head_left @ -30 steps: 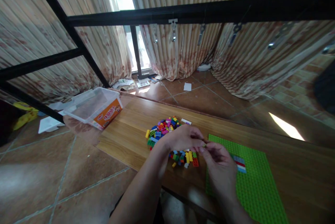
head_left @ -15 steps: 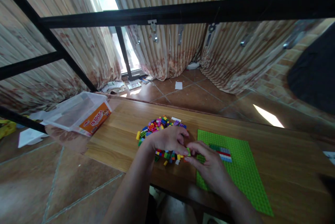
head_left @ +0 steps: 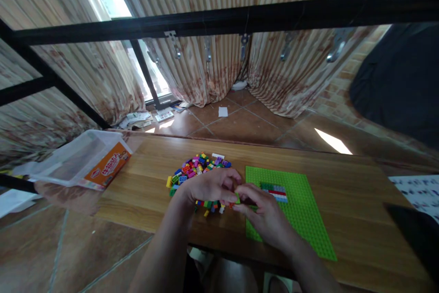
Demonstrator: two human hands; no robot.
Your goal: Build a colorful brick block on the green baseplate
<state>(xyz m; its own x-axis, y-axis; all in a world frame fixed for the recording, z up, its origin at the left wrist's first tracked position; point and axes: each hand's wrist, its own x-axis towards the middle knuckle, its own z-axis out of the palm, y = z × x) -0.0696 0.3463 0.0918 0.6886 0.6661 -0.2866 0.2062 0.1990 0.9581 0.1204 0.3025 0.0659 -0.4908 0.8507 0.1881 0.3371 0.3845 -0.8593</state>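
Note:
A heap of small coloured bricks [head_left: 197, 168] lies on the wooden table [head_left: 343, 192]. My left hand [head_left: 209, 186] rests over the near side of the heap, fingers curled. My right hand [head_left: 264, 213] meets it at the fingertips, and between them sits a small green brick [head_left: 237, 198] that both hands pinch. Just right of the hands lies a green baseplate [head_left: 302, 210] bearing a short row of blue, red and white bricks [head_left: 276, 191].
A clear plastic box with an orange label [head_left: 85, 162] lies tipped at the table's left end. A black metal frame bar [head_left: 240, 16] crosses above. Papers [head_left: 416, 190] and a dark object [head_left: 416, 233] sit at the right. Striped curtains and tiled floor lie beyond.
The view has swung to the right, so the table contents sit further left in frame. Both hands stay together at the heap's near edge, working the small brick.

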